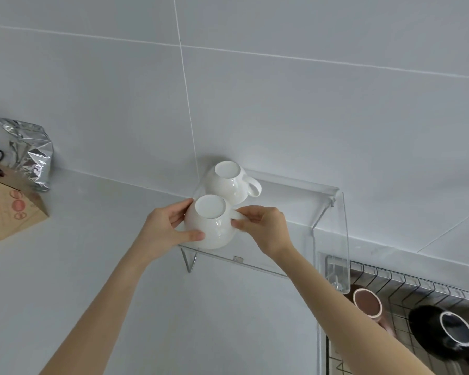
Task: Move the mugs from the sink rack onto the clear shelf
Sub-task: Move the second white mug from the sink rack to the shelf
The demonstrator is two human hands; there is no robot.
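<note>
A: Which step was in hand?

B: Setting a second white mug [210, 223] on the shelf [295, 190]. It was upside down at the shelf's front left, just ahead of the first white mug [229, 182], which already sat there inverted, handle to the right. The two looked touching or nearly so; I couldn't tell which.

A: And the hands?

B: The left hand [165, 228] cupped the mug's left side, thumb across its lower front, fingers curled round the far wall. The right hand [266, 228] pinched the handle, fingers narrow around it. Both were closed on the same mug.

A: Was it down yet?

B: I couldn't tell whether its rim rested on the clear panel. I judged it nearly placed. The next move called for easing both grips off without nudging the rear mug, then reaching right.

A: What was left in the rack [417, 288]?

B: A brown mug [367, 303] with a pale rim, and a black mug [444, 334], both inverted on the wire grid at lower right. So I'd say about half the job remained.
</note>
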